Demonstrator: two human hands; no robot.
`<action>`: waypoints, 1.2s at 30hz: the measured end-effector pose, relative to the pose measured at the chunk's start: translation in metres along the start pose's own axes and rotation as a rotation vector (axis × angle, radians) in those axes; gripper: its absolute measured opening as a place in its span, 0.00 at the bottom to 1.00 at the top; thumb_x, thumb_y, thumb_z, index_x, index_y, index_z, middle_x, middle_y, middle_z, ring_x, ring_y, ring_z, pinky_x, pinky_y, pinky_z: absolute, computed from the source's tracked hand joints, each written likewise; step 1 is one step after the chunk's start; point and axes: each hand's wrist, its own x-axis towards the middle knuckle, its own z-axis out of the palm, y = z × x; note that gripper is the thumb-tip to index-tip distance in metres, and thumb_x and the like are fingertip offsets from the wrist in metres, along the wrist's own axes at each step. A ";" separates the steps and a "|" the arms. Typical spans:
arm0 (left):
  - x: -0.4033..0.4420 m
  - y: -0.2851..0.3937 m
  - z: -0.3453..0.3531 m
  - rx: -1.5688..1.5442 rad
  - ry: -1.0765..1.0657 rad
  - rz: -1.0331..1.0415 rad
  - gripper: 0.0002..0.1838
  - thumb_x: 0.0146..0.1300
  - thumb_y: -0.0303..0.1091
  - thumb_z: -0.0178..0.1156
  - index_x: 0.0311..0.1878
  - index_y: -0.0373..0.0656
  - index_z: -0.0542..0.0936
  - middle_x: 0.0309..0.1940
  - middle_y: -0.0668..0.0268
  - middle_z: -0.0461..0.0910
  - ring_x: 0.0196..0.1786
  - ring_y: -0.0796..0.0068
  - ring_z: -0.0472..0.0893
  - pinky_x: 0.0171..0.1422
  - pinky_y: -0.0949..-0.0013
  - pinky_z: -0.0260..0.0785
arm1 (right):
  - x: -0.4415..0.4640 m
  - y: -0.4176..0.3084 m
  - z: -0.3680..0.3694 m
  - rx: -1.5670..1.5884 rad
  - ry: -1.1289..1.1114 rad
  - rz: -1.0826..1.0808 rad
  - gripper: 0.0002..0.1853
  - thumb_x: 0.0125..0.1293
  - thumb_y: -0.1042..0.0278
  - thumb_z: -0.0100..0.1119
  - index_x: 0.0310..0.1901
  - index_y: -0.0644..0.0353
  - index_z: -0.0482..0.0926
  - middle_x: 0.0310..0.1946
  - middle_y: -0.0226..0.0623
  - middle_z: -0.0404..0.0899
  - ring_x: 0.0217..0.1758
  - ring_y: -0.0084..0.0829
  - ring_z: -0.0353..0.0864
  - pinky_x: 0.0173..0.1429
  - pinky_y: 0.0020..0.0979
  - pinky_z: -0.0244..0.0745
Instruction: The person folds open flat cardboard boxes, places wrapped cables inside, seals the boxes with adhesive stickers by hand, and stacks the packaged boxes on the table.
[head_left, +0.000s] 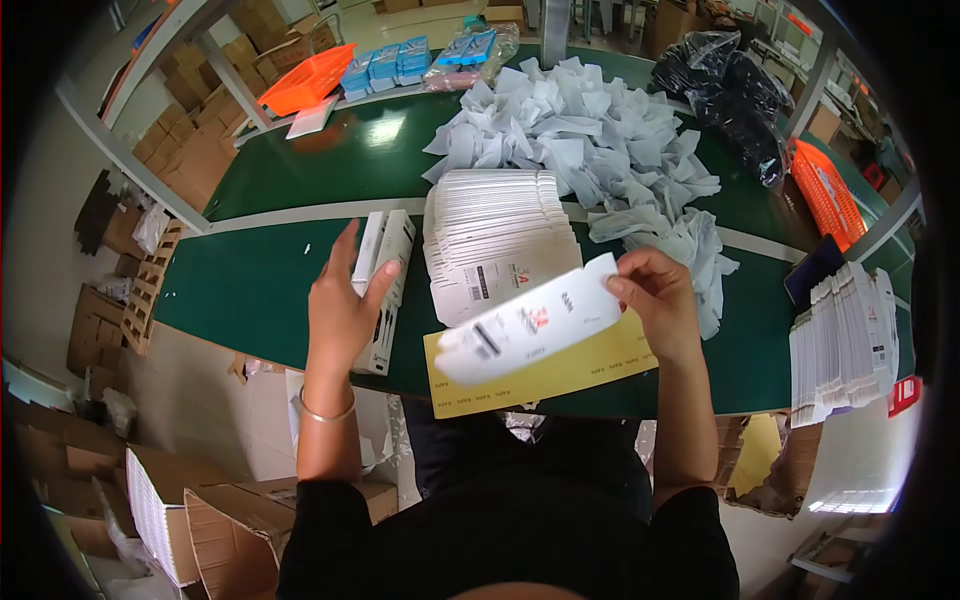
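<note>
My right hand (652,298) pinches the right end of a flat white printed carton (535,320), which is tilted above a yellow printed sheet (590,370) at the table's front edge. Behind it a fanned stack of flat white cartons (495,225) lies on the green table. To the left, my left hand (350,292) has its fingers apart and is beside slim white boxes (385,290) standing side by side. Its thumb is over or against one box; contact is unclear. Nothing shows in the left hand's grasp.
Crumpled whitish sheets (590,130) are heaped behind the stack. More flat cartons (845,340) lie at the right edge. Orange baskets (308,80) stand at the back left and far right, near black plastic (720,90). Blue packs (385,65) sit at the back.
</note>
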 end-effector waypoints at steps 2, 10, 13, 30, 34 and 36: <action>-0.009 0.036 -0.004 -0.899 -0.293 -0.173 0.42 0.70 0.56 0.63 0.76 0.36 0.63 0.58 0.41 0.80 0.59 0.51 0.83 0.57 0.62 0.76 | -0.010 -0.008 0.007 0.035 -0.064 0.033 0.07 0.61 0.84 0.69 0.36 0.61 0.82 0.29 0.27 0.78 0.27 0.18 0.68 0.35 0.18 0.66; -0.091 0.098 0.074 -1.917 -1.277 -0.577 0.32 0.74 0.45 0.55 0.72 0.33 0.63 0.53 0.46 0.81 0.54 0.55 0.84 0.58 0.59 0.76 | -0.025 -0.015 0.017 -0.273 -0.172 -0.264 0.07 0.60 0.86 0.67 0.37 0.63 0.83 0.37 0.35 0.79 0.36 0.25 0.74 0.40 0.20 0.70; -0.097 0.101 0.073 -1.722 -1.196 -0.508 0.28 0.74 0.42 0.57 0.69 0.33 0.66 0.49 0.49 0.82 0.49 0.58 0.85 0.54 0.63 0.77 | -0.035 -0.011 0.014 -0.201 -0.125 -0.174 0.07 0.60 0.86 0.67 0.38 0.63 0.84 0.38 0.35 0.78 0.36 0.25 0.74 0.41 0.22 0.70; -0.104 0.120 0.069 -1.131 -0.416 -0.321 0.24 0.58 0.26 0.75 0.56 0.39 0.76 0.37 0.61 0.85 0.27 0.78 0.76 0.33 0.74 0.69 | -0.047 -0.002 0.027 -0.406 -0.243 -0.332 0.10 0.56 0.76 0.74 0.40 0.61 0.87 0.63 0.42 0.74 0.61 0.39 0.69 0.59 0.38 0.68; -0.107 0.107 0.075 -0.967 -0.423 0.022 0.26 0.57 0.27 0.76 0.57 0.40 0.76 0.33 0.63 0.84 0.26 0.77 0.76 0.33 0.74 0.69 | -0.023 -0.026 -0.003 -0.456 -0.656 -0.351 0.07 0.56 0.74 0.75 0.36 0.59 0.86 0.69 0.44 0.69 0.69 0.44 0.61 0.66 0.44 0.63; -0.108 0.104 0.075 -0.902 -0.433 0.144 0.27 0.56 0.27 0.77 0.57 0.40 0.75 0.32 0.64 0.83 0.26 0.77 0.76 0.33 0.74 0.69 | -0.014 -0.030 -0.013 -0.468 -0.791 -0.349 0.07 0.56 0.73 0.75 0.35 0.59 0.85 0.71 0.44 0.67 0.71 0.45 0.59 0.68 0.46 0.61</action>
